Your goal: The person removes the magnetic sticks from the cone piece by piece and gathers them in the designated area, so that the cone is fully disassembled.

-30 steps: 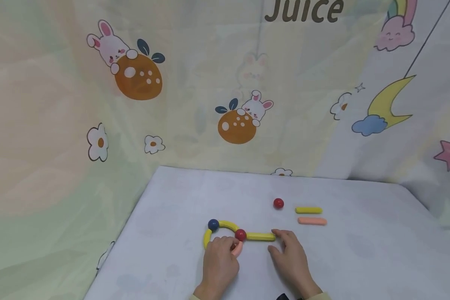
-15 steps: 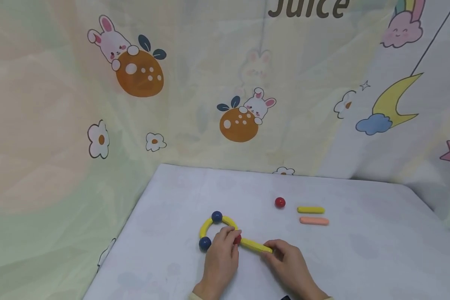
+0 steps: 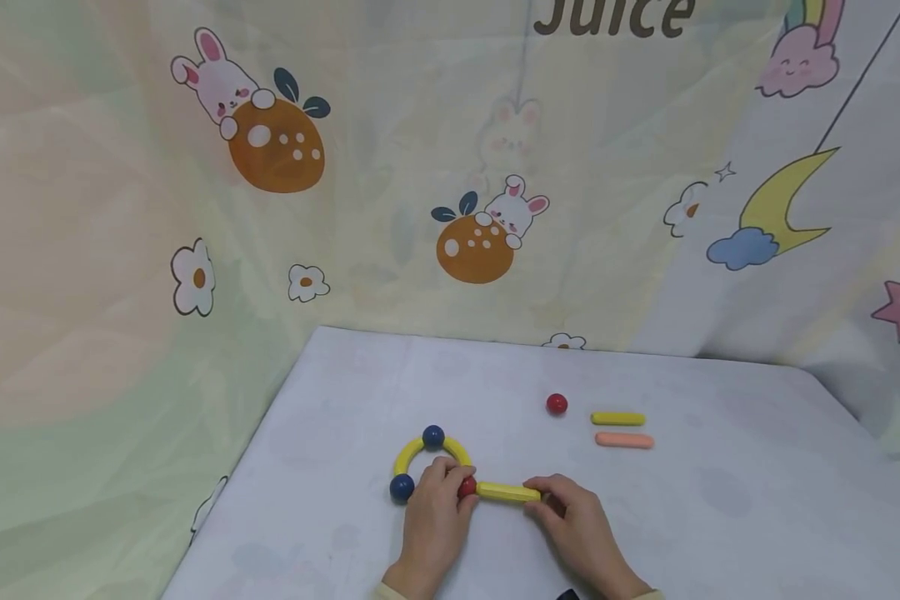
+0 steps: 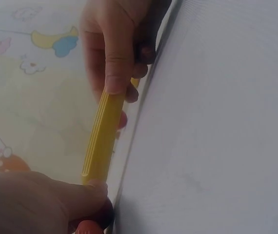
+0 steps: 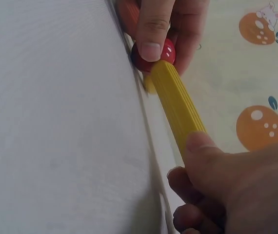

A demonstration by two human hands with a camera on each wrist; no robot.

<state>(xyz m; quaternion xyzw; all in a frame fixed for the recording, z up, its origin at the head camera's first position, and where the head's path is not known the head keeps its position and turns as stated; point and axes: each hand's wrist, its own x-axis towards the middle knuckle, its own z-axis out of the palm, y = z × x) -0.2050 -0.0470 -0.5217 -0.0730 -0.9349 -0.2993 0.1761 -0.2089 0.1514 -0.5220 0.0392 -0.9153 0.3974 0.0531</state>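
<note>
My left hand point(image 3: 437, 521) pinches a red ball point(image 3: 467, 487) between thumb and fingers. A straight yellow magnetic stick point(image 3: 506, 492) runs from that ball to the right. Its far end is pinched by my right hand point(image 3: 576, 525); the thumb lies on top in the right wrist view. To the upper left, curved yellow sticks point(image 3: 407, 455) and blue balls point(image 3: 433, 437) form an arc joined to the red ball. The lower blue ball point(image 3: 402, 488) sits beside my left hand. A salmon stick point(image 5: 128, 14) shows partly behind the left fingers; the hand hides the rest.
Farther back on the white table point(image 3: 330, 392) lie a loose red ball point(image 3: 557, 404), a straight yellow stick point(image 3: 618, 419) and a salmon stick point(image 3: 625, 440). A printed cloth point(image 3: 375, 167) hangs behind the table.
My right hand has come to grip the yellow stick's end. My left hand has shifted onto the red ball. The arc has turned, bringing the lower blue ball into sight, and the stick has swung lower.
</note>
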